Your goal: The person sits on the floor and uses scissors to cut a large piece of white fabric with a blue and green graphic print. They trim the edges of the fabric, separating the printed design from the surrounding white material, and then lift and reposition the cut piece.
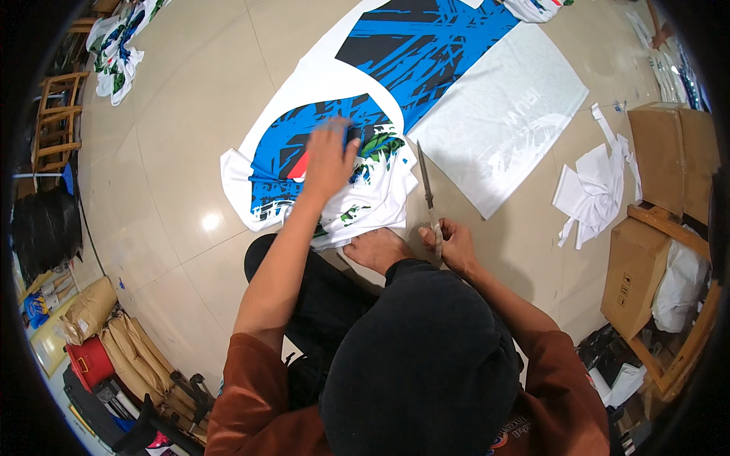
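Observation:
I sit on a tiled floor with a stack of cut fabric pieces [266, 163], white with blue, black and green print, in front of me. My left hand [328, 158] lies flat on top of the stack, fingers spread, pressing it down. My right hand [449, 245] rests on the floor beside my bare foot [378, 248] and grips the handle of long scissors [427, 190], blades closed and pointing away from me. A long printed fabric sheet [433, 53] stretches out beyond the stack, its right part white-grey [502, 114].
White fabric scraps [593, 190] lie on the floor to the right. Cardboard boxes [635, 273] and a wooden rack [684, 342] stand at the right edge. Brown paper bundles [129, 342] and a red bucket [90, 361] sit lower left. More printed pieces [118, 45] lie top left.

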`<state>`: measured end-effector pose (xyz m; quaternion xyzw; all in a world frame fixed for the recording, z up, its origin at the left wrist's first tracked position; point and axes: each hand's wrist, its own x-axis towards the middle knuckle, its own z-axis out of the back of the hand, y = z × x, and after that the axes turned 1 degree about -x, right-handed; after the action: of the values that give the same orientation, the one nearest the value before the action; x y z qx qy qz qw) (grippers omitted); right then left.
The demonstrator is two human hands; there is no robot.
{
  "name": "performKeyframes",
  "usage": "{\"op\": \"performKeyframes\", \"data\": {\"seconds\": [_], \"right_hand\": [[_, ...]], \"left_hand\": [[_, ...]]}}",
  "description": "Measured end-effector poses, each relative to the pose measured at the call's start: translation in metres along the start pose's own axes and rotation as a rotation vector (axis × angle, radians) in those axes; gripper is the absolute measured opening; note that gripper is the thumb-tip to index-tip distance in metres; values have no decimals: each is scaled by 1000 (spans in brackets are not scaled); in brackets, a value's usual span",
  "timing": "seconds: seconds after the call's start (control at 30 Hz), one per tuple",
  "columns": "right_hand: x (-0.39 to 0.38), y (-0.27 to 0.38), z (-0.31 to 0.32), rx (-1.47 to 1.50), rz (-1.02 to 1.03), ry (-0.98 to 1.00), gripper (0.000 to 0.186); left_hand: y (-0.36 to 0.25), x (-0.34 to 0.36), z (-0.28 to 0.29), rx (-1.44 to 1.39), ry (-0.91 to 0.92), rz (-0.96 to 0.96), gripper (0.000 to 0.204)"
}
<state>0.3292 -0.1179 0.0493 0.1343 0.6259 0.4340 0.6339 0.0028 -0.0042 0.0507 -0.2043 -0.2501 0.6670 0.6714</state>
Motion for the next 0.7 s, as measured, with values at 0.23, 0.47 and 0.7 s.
{"op": "performKeyframes", "data": {"seconds": [0.23, 0.47, 0.7], "right_hand": [[-1, -2, -6, 41, -63, 57, 42], [17, 22, -14, 125, -72, 96, 40], [26, 43, -45, 315, -80, 144, 44]], "left_hand": [[59, -2, 1, 332, 46, 419, 106], [54, 1, 3, 350, 66, 446, 105], [55, 0, -5, 259, -31, 247, 98]]}}
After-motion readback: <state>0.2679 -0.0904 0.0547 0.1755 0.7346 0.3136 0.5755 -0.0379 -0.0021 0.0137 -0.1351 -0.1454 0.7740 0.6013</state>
